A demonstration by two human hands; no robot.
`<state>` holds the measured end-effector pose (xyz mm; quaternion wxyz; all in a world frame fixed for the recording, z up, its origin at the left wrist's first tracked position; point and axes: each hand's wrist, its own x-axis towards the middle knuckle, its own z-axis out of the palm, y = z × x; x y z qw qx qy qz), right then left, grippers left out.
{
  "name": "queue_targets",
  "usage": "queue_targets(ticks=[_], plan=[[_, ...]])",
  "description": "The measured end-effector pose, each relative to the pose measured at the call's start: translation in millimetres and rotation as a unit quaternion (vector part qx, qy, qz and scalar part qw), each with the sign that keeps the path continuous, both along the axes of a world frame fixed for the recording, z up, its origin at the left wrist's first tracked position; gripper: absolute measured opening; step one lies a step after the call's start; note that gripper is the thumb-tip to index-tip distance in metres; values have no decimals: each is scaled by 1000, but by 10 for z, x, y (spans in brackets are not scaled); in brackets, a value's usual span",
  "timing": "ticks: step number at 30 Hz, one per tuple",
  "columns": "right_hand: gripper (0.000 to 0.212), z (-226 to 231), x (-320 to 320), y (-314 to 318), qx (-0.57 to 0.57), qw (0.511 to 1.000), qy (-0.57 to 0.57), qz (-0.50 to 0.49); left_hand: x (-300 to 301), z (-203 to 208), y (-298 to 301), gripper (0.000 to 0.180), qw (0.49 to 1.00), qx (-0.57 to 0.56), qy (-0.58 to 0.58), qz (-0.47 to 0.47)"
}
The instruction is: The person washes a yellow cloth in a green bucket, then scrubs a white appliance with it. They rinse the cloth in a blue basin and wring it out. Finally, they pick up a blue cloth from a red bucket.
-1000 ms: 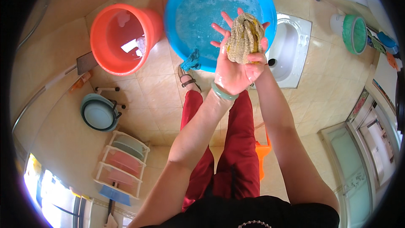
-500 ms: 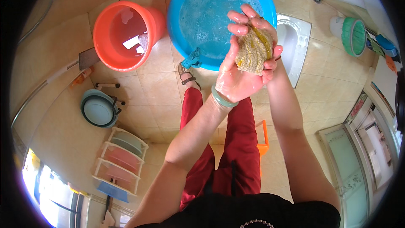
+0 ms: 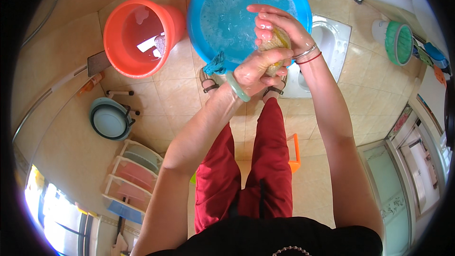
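Note:
Between my two hands, over the near right side of a blue basin [image 3: 195, 42], is a wet, bunched beige cloth [image 3: 276, 42] with yellow on it. My left hand [image 3: 256, 69], green bangle at its wrist, is closed round the cloth's lower end. Curled over the upper part from the far side is my right hand [image 3: 290, 29], which also grips it. The fingers hide much of the cloth. Cloudy, foamy water [image 3: 232, 23] fills the basin below. A teal cloth strip [image 3: 215, 64] hangs on the basin's near rim.
Left of the basin stands an orange bucket [image 3: 111, 42] holding liquid and something pale. A white squat toilet [image 3: 339, 42] lies at the right, with a green-lined bin [image 3: 399, 42] beyond. Folded basins [image 3: 110, 122] and a rack [image 3: 135, 173] line the left wall. An orange stool [image 3: 295, 161] is behind my leg.
My left hand has turned from open-palmed under the cloth to wrapped round its lower end. The cloth is squeezed narrower, and my right hand has turned over it. My feet now show more.

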<state>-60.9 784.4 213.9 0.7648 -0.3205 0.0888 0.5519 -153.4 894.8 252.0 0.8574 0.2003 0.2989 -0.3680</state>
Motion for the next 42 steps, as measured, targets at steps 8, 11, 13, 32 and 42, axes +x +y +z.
queue_targets(ticks=[8, 11, 13, 32, 42], plan=[[30, -180, -36, 24, -23, 999, -28, -15, 3, -220, -48, 19, 969, 221, -58, -89], [28, -232, -62, 66, -68, 996, -47, -23, -18, -440, -93, 18, 928, 332, -74, -153], [26, -258, -74, 91, -107, 992, -59, -26, -42, -532, -124, 18, 910, 377, -110, -133], [14, -979, -502, 377, -428, 866, -164, -200, -117, -959, -74, 61, 757, 562, -73, -325], [10, -1393, -787, 429, -493, 826, -39, -270, -349, -1258, -44, 51, 704, 603, -83, -367]])
